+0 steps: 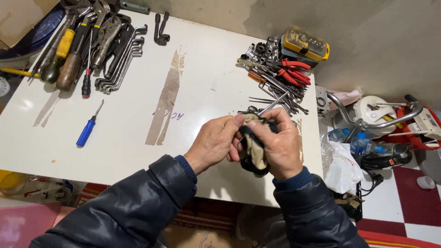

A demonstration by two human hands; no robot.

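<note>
- Under both hands lies the white worktop, loose spanners heaped beyond the fingers.
- Right hand is closed around a dirty rag.
- Left hand pinches the rag's top edge.
- Slim metal tool pokes out above the rag; a greasy grip could let it slip.
</note>
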